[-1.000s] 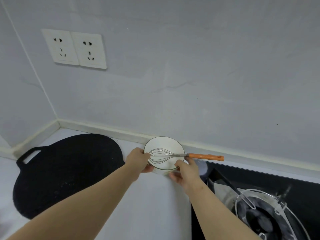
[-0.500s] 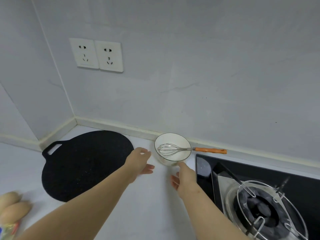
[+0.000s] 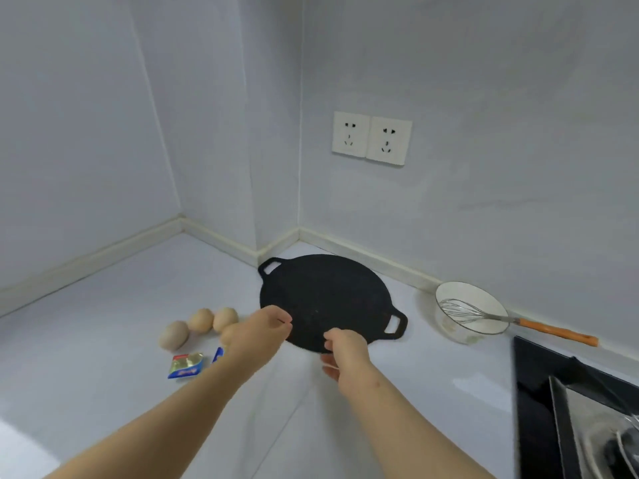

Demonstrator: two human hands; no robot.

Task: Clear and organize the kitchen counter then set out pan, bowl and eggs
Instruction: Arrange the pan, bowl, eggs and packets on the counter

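A flat black pan (image 3: 328, 295) with two loop handles lies on the white counter near the wall corner. To its right stands a white bowl (image 3: 484, 318) holding a wire whisk (image 3: 553, 329) with an orange handle. Several brown eggs (image 3: 200, 319) lie left of the pan. My left hand (image 3: 257, 331) hovers at the pan's front left edge, fingers loosely curled, holding nothing. My right hand (image 3: 345, 354) is at the pan's front edge, fingers relaxed, empty.
Two small foil packets (image 3: 186, 365) lie in front of the eggs. A black gas stove (image 3: 574, 409) with a metal pot stand fills the lower right. Two wall sockets (image 3: 371, 138) sit above the pan. Walls close off the counter's back and left.
Both hands have left the bowl and moved left toward the pan's front edge. The view swung left, bringing the eggs and packets into sight.
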